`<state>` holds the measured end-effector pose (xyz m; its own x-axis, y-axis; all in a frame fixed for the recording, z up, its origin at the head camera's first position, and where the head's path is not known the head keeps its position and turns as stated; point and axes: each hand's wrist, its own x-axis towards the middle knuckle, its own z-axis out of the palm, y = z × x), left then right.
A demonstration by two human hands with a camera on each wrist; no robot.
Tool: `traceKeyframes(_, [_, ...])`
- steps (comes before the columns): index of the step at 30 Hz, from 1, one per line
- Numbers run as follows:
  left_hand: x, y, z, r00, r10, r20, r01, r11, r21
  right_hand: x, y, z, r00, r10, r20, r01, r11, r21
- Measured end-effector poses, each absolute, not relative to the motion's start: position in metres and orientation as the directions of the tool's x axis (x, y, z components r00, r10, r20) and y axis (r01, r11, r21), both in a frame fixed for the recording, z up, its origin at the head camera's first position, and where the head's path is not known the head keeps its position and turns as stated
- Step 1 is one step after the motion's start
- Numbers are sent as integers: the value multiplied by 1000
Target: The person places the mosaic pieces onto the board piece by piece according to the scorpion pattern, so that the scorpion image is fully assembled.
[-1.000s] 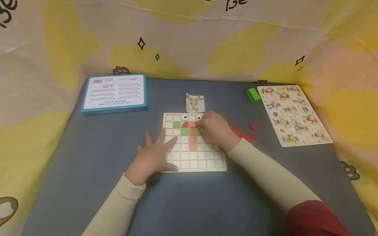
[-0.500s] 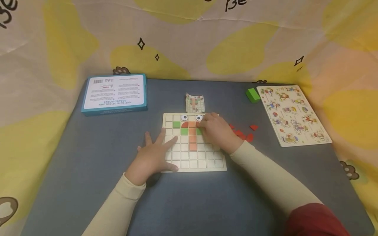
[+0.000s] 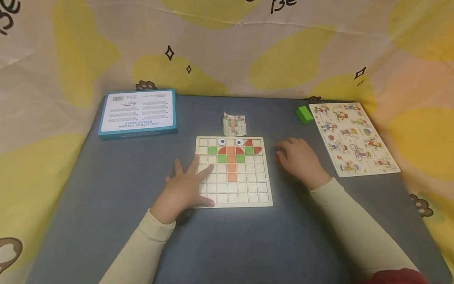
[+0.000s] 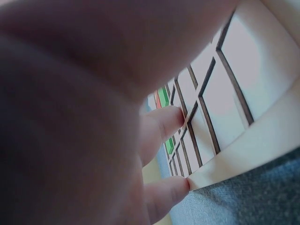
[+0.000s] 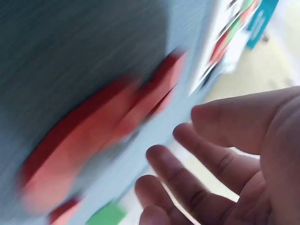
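Observation:
A pale wooden grid board [image 3: 251,187] lies mid-table, with green squares [image 3: 212,150], an orange column [image 3: 231,167], red quarter-round pieces [image 3: 257,150] and two eye pieces [image 3: 239,142] in its cells. With fingers spread, my left hand [image 3: 182,190] rests on the board's left edge; in the left wrist view its fingertips [image 4: 173,118] touch the grid. Right of the board my right hand [image 3: 299,159] hovers over loose red pieces [image 3: 277,158], mostly hidden beneath it. The right wrist view shows those red pieces [image 5: 84,131] blurred, apart from the loosely bent fingers, which hold nothing.
Behind the board stands a small pattern card [image 3: 234,124]. A blue-and-white box [image 3: 138,112] lies at the back left. To the right are a green block [image 3: 304,114] and a picture puzzle board [image 3: 354,140]. A patterned cloth [image 3: 227,51] walls off the back.
My right hand has left the board's upper right and moved right to the loose red pieces. The pieces it covered on the board now show. My left hand has stayed in place.

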<state>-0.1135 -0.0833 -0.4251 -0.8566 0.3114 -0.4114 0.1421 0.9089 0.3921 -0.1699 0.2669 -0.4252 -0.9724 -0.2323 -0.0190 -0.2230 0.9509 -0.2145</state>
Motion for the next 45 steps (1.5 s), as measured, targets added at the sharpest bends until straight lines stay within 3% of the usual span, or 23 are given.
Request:
traceKeyframes(7, [-114,-84,-424,-858,314,-407,150,910,386,-160,325,-422,-988,-153,-26,-144,964,-222])
traceKeyframes(15, [-114,-83,-426,-858,322,-400,156,906,393,-154,336,-427,-982,-182,-52,-165,958,-234])
traceKeyframes(24, [-114,-83,-427,-859,318,-402,150,906,397,-157,336,-434,-964,-264,23,-262,940,-218])
traceKeyframes(30, [-115,-82,-427,-856,317,-409,149,908,392,-161,341,-435,-902,-419,98,-431,882,-189])
traceKeyframes(34, [-115,-82,-426,-855,316,-410,149,908,391,-166,344,-436,-885,-458,83,-465,861,-208])
traceKeyframes(40, [-115,-83,-425,-854,319,-410,149,907,395,-168,328,-433,-918,-379,115,-396,871,-289])
traceKeyframes(45, [-114,-83,-422,-853,321,-412,148,905,400,-157,276,-428,-930,-329,161,-365,867,-339])
